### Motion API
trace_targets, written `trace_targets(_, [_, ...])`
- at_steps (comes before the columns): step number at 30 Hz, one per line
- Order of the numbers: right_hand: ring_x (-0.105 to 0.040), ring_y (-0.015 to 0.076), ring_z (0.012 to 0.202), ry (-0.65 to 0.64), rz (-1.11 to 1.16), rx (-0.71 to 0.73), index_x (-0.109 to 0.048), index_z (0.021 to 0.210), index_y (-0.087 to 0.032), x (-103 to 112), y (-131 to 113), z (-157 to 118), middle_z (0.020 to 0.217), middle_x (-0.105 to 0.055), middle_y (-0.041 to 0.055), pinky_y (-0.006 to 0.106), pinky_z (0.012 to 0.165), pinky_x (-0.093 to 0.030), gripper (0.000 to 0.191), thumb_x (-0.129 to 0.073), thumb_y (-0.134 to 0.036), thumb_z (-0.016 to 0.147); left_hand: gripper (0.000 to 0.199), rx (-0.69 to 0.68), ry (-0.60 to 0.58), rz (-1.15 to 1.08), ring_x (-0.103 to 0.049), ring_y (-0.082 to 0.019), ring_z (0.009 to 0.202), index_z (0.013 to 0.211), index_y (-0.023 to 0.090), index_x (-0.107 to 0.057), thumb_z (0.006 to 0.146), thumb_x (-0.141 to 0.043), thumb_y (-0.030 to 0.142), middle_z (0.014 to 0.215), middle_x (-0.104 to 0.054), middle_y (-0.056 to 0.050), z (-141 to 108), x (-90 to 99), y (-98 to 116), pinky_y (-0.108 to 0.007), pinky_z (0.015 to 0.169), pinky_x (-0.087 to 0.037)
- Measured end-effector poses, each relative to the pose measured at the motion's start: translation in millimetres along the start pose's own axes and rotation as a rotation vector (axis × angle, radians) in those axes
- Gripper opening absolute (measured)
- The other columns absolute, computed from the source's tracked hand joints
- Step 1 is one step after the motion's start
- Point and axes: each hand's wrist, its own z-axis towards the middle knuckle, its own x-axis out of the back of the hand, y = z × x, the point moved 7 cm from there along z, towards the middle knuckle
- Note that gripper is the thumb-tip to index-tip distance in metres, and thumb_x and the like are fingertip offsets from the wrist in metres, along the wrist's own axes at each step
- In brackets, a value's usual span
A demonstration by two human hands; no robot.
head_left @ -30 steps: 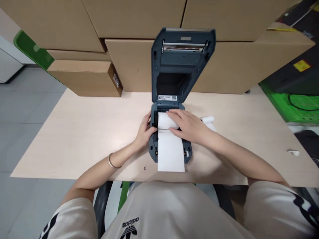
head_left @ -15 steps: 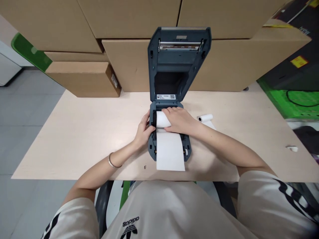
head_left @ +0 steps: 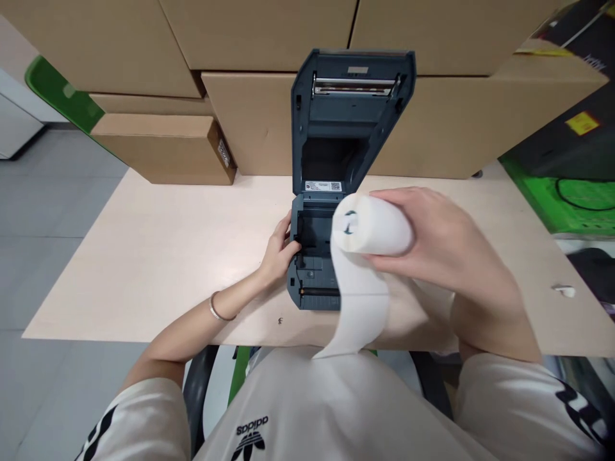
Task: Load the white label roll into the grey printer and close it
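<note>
A dark grey label printer (head_left: 314, 238) stands on the table with its lid (head_left: 353, 109) raised. Its paper bay shows bare inside, with a roller across the front. My left hand (head_left: 278, 253) grips the printer's left side, thumb over the rim and fingers along the outside. Held up in my right hand (head_left: 435, 234) is a white label roll (head_left: 382, 225), tilted with its core facing left, above and to the right of the bay. A loose strip of labels (head_left: 362, 304) hangs from the roll toward my shirt and covers the printer's front right part.
Large cardboard boxes (head_left: 269, 35) line the back of the table (head_left: 192, 256). A smaller carton (head_left: 163, 150) sits at the back left. At the right lie a small white object (head_left: 564, 291) and a green crate (head_left: 583, 208). One tiny dark bit (head_left: 280, 321) lies near the front edge.
My right hand has lifted the label roll out of the printer bay, up and to the right, its strip trailing. The small paper roll on the table is now hidden. My left hand has stayed.
</note>
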Motion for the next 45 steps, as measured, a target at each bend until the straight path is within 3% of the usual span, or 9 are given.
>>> trace_targets(3, [-0.078,0.0422,0.108,0.045,-0.018,-0.017,-0.064,0.139,-0.036,25.2,17.5,-16.3,0.126,-0.08,0.007,0.061,0.088,-0.063,0.061,-0.081,-0.058,0.086,0.075,-0.01,0.005,-0.024,-0.051,-0.041,0.158,0.161,0.029,-0.057,0.089,-0.074,0.039,0.171,-0.058,-0.009,-0.3,-0.5,2.0,-0.061,0.133,-0.044])
trace_targets(6, [-0.079,0.0428,0.102,0.013,-0.069,-0.061,-0.067,0.135,-0.034,23.9,48.1,-25.5,0.123,-0.082,0.0089,0.059,0.08,-0.063,0.061,-0.081,-0.065,0.084,0.074,-0.004,0.003,-0.053,-0.052,-0.041,0.157,0.159,0.03,-0.059,0.087,-0.074,0.038,0.168,-0.061,-0.008,0.3,-2.0,2.1,-0.06,0.131,-0.046])
trace_targets(14, [-0.076,0.0455,0.118,-0.267,-0.138,-0.202,-0.071,0.137,-0.027,-44.7,126.0,-21.1,0.133,-0.08,0.0136,0.066,0.095,-0.064,0.062,-0.085,-0.044,0.079,0.08,0.023,0.027,-0.08,-0.052,-0.041,0.156,0.157,0.029,-0.061,0.078,-0.07,0.029,0.168,-0.061,-0.007,3.1,-2.6,-1.4,-0.058,0.128,-0.051])
trace_targets(24, [-0.071,0.0472,0.133,-0.438,-0.013,-0.256,-0.071,0.146,-0.023,-110.5,127.8,-16.7,0.145,-0.076,0.0155,0.069,0.111,-0.058,0.072,-0.086,-0.039,0.078,0.078,0.009,-0.001,-0.039,-0.047,-0.041,0.162,0.162,0.028,-0.056,0.086,-0.072,0.036,0.173,-0.056,-0.008,4.3,-1.1,-6.4,-0.059,0.133,-0.044])
trace_targets(29, [-0.051,0.0485,0.159,-0.465,0.118,-0.294,-0.043,0.174,-0.018,-88.5,148.7,-30.2,0.176,-0.05,0.0195,0.07,0.129,-0.044,0.098,-0.073,-0.058,0.089,0.077,-0.001,0.01,0.005,-0.049,-0.04,0.161,0.161,0.028,-0.057,0.086,-0.073,0.038,0.172,-0.057,-0.008,4.1,1.2,-7.0,-0.055,0.13,-0.049])
trace_targets(32, [-0.045,0.0458,0.164,-0.463,0.108,-0.384,-0.04,0.175,-0.018,-70.1,177.9,-43.2,0.181,-0.042,0.018,0.065,0.134,-0.04,0.098,-0.069,-0.048,0.087,0.079,0.003,0.017,0.003,-0.052,-0.039,0.159,0.159,0.028,-0.059,0.082,-0.072,0.035,0.17,-0.06,-0.007,4.4,2.6,-8.4,-0.053,0.125,-0.054])
trace_targets(36, [-0.067,0.0435,0.143,-0.588,0.111,-0.419,-0.068,0.15,-0.021,-87.4,196.6,-61.5,0.157,-0.069,0.0159,0.058,0.123,-0.054,0.078,-0.069,-0.032,0.073,0.083,0.016,0.018,0.005,-0.054,-0.04,0.157,0.161,0.028,-0.059,0.078,-0.071,0.032,0.17,-0.06,-0.008,5.0,3.0,-8.5,-0.053,0.121,-0.056])
trace_targets(39, [-0.077,0.0391,0.118,-0.582,0.107,-0.444,-0.079,0.127,-0.023,-96.2,198.0,-68.0,0.131,-0.08,0.0136,0.054,0.107,-0.061,0.054,-0.066,-0.036,0.076,0.085,0.021,0.018,0.007,-0.054,-0.039,0.156,0.161,0.027,-0.058,0.077,-0.07,0.031,0.17,-0.06,-0.008,4.8,2.1,-6.7,-0.053,0.122,-0.056])
trace_targets(45, [-0.074,0.0334,0.098,-0.556,0.256,-0.524,-0.079,0.112,-0.023,-50.6,189.0,-77.3,0.109,-0.081,0.0116,0.048,0.09,-0.059,0.054,-0.072,-0.069,0.084,0.083,0.0,0.011,-0.02,-0.052,-0.039,0.159,0.162,0.028,-0.057,0.08,-0.07,0.031,0.171,-0.059,-0.006,3.5,-0.6,-4.9,-0.054,0.128,-0.052])
